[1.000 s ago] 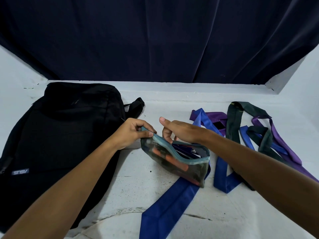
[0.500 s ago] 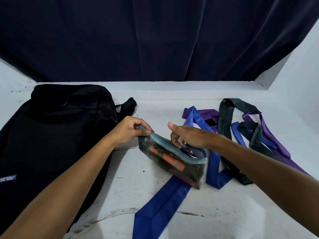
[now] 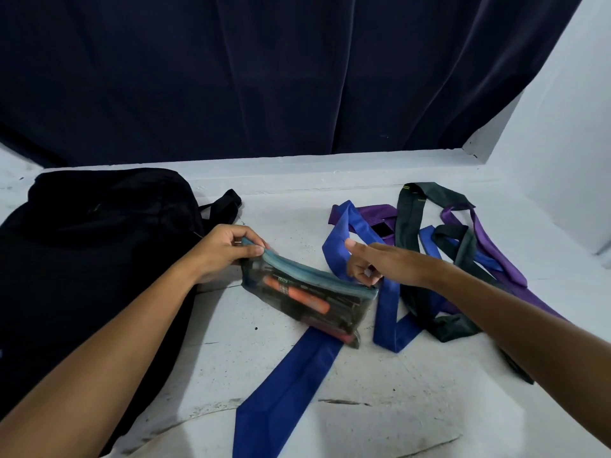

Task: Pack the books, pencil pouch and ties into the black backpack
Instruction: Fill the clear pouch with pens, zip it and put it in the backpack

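Pinching the near-left corner of the pencil pouch (image 3: 307,297) is the left hand (image 3: 224,251), thumb and fingers closed over the teal zipper band. At the far end of that band the right hand (image 3: 377,266) is seen, its fingers curled down onto the pouch's edge, apparently at the zipper pull, though the pull itself is hidden. The pouch is held tilted, its lower edge resting on the white counter (image 3: 413,375), and an orange marker (image 3: 297,294) is visible through its see-through side. Under the pouch a blue tie (image 3: 284,391) is laid, its broad end stretched toward the camera. Just right of the right hand, a tangle of ties is spread on the counter: a dark green tie (image 3: 410,226) and a purple tie (image 3: 496,252) looped over one another. To the left, the black backpack (image 3: 82,259) is lying flat on the counter, right beside the left wrist. A dark blue curtain (image 3: 264,77) is hung behind.
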Available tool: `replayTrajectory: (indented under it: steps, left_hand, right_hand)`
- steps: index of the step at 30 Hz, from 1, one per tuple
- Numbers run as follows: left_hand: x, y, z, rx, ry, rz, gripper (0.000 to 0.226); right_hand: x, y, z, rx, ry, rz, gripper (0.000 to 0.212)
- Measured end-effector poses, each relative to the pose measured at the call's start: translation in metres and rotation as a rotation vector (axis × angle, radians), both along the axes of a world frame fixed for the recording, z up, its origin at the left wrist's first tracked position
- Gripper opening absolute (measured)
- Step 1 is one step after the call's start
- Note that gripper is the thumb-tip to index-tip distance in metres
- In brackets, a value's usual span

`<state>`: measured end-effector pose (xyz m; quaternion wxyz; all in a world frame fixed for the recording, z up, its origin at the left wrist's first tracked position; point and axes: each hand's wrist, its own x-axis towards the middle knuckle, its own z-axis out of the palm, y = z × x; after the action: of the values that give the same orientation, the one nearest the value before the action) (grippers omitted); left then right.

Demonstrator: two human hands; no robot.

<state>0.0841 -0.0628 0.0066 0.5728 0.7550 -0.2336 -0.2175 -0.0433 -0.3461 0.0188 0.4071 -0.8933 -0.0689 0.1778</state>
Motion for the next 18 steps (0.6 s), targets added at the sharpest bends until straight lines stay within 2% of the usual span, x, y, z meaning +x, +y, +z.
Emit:
replayTrajectory:
  steps: [3, 5, 8, 10, 13, 15, 18]
  left_hand:
    - [-0.005, -0.002, -0.001, -0.07, 0.08, 0.014, 0.007]
    - [-0.01, -0.005, 0.002, -0.067, 0.07, -0.002, 0.011]
    - [-0.012, -0.013, 0.014, -0.012, 0.0, -0.042, 0.006]
    - [-0.014, -0.016, 0.025, 0.018, -0.027, -0.047, 0.002]
    - [-0.02, -0.016, 0.036, 0.08, -0.047, -0.032, 0.003]
    - [-0.027, -0.013, 0.038, 0.112, -0.01, 0.005, 0.004]
    - [-0.049, -0.012, 0.032, 0.139, 0.136, 0.074, 0.006]
  right_hand:
    - [-0.004, 0.007, 0.001, 0.084, 0.036, -0.089, 0.069]
    - [-0.003, 0.016, 0.002, 0.014, 0.062, -0.05, 0.069]
    - [0.0, 0.03, 0.005, -0.155, 0.143, 0.06, 0.071]
    - [0.001, 0.037, 0.005, -0.195, 0.143, 0.091, 0.071]
    - [-0.004, 0.037, 0.006, -0.067, 0.184, 0.073, 0.055]
    - [-0.008, 0.032, 0.011, -0.018, 0.217, 0.085, 0.046]
    - [-0.012, 0.024, 0.019, -0.075, 0.242, 0.153, 0.038]
